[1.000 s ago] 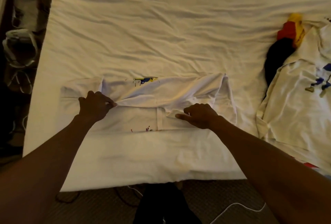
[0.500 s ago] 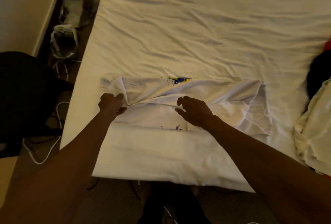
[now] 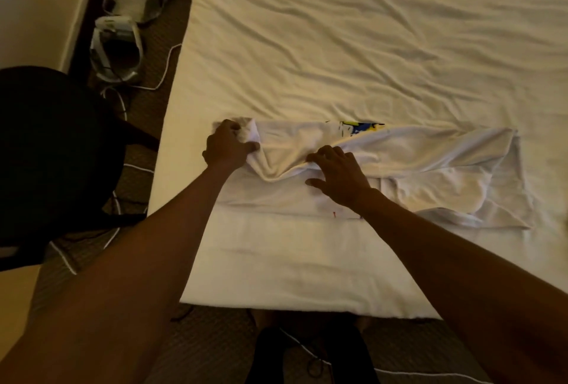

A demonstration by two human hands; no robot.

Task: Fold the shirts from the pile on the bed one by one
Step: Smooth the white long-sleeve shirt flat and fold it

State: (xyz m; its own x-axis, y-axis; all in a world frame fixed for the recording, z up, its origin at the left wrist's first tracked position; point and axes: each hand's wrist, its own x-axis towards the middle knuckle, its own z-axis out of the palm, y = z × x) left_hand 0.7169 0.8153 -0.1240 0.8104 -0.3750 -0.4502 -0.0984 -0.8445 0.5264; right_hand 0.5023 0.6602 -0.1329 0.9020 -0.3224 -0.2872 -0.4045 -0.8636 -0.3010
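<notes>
Midway through one shirt [image 3: 430,153] at the bed's [image 3: 338,45] six o'clock edge: left hand [image 3: 229,148] grips its nine o'clock end, right hand [image 3: 339,176] pinches the fold; next, likely a crosswise fold.

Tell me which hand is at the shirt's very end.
The left hand, its fingers gripping the bunched left end of the white shirt. The right hand holds the folded edge at mid-shirt.

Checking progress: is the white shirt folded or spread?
Partly folded: white shirt doubled into a long band, left hand gripping its end.
</notes>
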